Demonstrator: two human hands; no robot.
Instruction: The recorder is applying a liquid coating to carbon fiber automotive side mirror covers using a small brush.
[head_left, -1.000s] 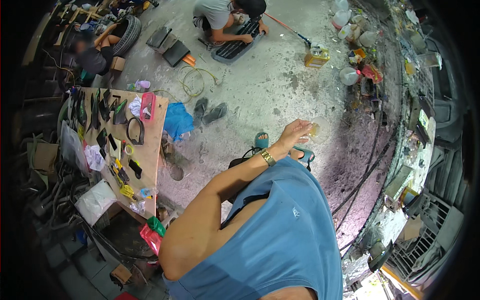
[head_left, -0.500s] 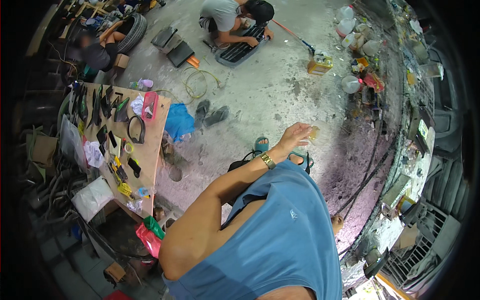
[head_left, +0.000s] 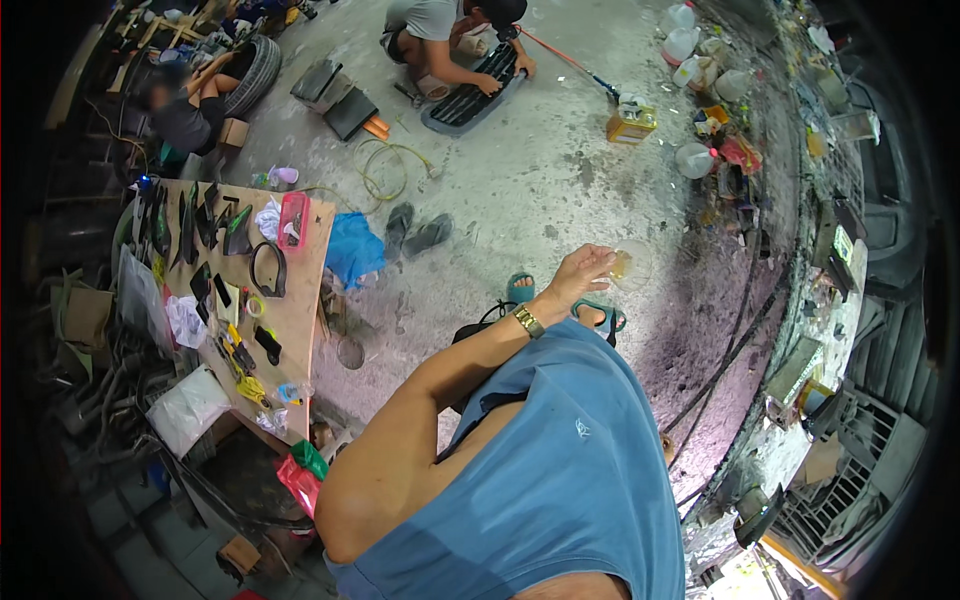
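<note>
My left hand (head_left: 583,272), with a gold watch on its wrist, is out in front of my blue shirt. Its fingers pinch a clear plastic cup (head_left: 634,272) with a little amber-yellow stuff in it. Just a sliver of my right hand (head_left: 667,447) shows past the right edge of the shirt. Its fingers, and anything they might hold, are hidden.
To my left stands a wooden table (head_left: 310,300) with tools, black parts and a pink tray (head_left: 293,220). Another person (head_left: 432,50) crouches over a black grille-like part (head_left: 478,95). Plastic jugs (head_left: 694,160) and hoses (head_left: 725,355) lie at the right.
The cup has tilted or turned slightly, and its round clear rim shows more. Less of my right hand is visible past the shirt. The view has shifted a little.
</note>
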